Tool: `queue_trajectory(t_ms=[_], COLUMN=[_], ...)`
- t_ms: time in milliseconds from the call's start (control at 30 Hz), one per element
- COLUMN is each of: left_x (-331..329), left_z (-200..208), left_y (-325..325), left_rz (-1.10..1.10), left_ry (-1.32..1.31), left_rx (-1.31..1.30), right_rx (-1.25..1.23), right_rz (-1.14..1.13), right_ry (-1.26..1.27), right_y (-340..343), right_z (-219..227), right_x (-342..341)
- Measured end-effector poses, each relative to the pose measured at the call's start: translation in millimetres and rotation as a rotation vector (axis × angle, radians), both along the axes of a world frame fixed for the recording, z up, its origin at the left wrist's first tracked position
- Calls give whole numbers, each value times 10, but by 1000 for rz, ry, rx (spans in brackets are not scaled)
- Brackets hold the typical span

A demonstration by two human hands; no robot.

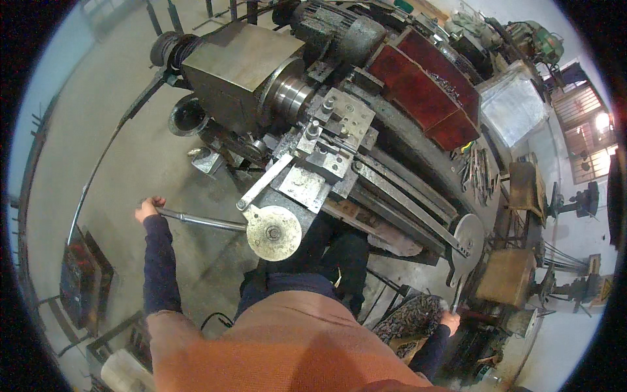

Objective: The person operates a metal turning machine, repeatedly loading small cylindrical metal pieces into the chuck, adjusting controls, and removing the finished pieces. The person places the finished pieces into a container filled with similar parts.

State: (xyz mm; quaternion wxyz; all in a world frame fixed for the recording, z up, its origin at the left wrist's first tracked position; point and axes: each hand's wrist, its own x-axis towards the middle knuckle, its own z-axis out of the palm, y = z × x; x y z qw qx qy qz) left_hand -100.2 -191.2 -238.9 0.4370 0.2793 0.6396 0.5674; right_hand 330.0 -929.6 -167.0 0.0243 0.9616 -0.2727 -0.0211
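I am at a metal lathe with a boxy headstock (pixel 225 65) and a shiny round spindle (pixel 292 97). My left hand (pixel 151 208) is closed round the outer end of a long steel lever (pixel 206 221). This lever runs to a pale, worn round disc (pixel 274 233) at the front of the tool slide (pixel 303 187). Far to the right, my right hand (pixel 450 321) grips a short lever (pixel 458 295) hanging below a second grey disc (pixel 467 238). A flat bar (pixel 405 202) links that disc to the slide. Bolted tool blocks (pixel 330 157) sit beside the spindle.
An electric motor (pixel 339 32) and a dark red tray (pixel 421 88) holding small metal parts lie behind the lathe. Hand tools (pixel 478 173) are piled at its right end. A box (pixel 85 284) stands on the floor at left. Dark metal shavings (pixel 411 319) fill a container near my right arm.
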Motion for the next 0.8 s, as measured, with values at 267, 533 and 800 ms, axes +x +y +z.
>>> queue_trajectory(t_ms=[267,533,800], left_x=[-11,-59,-872], left_z=[-249,144,-96], left_y=[200,-18,1116], left_rz=[27,-142,-561], left_ry=[-53,25,809], left_rx=[44,-89,-36], right_rx=[-42,-88,-401], right_rz=[2,233,197], right_ry=[26,-214,-53], right_y=[-170,-88,-487], right_z=[-129,-209,6], right_x=[48,100,1359])
